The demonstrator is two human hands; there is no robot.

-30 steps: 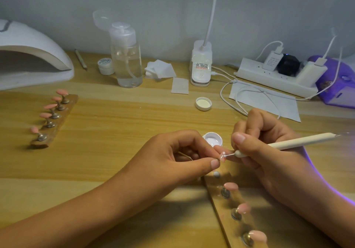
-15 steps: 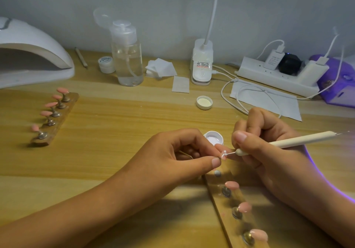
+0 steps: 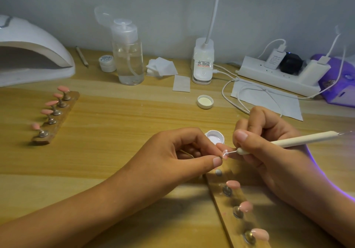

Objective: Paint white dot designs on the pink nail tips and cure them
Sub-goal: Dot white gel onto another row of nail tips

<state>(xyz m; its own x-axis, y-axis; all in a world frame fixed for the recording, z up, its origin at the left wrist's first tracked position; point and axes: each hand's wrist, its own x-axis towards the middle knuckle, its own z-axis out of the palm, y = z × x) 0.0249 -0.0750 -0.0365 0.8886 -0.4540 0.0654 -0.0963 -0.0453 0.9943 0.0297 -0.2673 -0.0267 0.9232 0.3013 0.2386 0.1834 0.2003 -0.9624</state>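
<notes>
My left hand (image 3: pixel 178 151) pinches the stem of a pink nail tip (image 3: pixel 225 154) between thumb and fingers, at the middle of the desk. My right hand (image 3: pixel 269 147) grips a cream dotting pen (image 3: pixel 299 139), and its thin metal point touches the tip, where white dots show. Just behind my fingers sits an open small pot of white gel (image 3: pixel 214 136). A wooden holder (image 3: pixel 238 209) below my hands carries three pink tips on metal studs and one bare stud. Another wooden holder (image 3: pixel 55 117) with several pink tips lies at the left.
A white curing lamp (image 3: pixel 32 53) stands at the far left. Along the back are a clear pump bottle (image 3: pixel 128 55), a small white jar (image 3: pixel 106 63), wipes (image 3: pixel 162 69), a desk lamp base (image 3: pixel 202 63), a power strip (image 3: pixel 278 74) with cables, and a purple device (image 3: pixel 340 82). The pot's lid (image 3: pixel 205 102) lies mid-desk.
Both hands have stayed together on the nail tip. The pen point has shifted slightly over the tip; the view has edged a little.
</notes>
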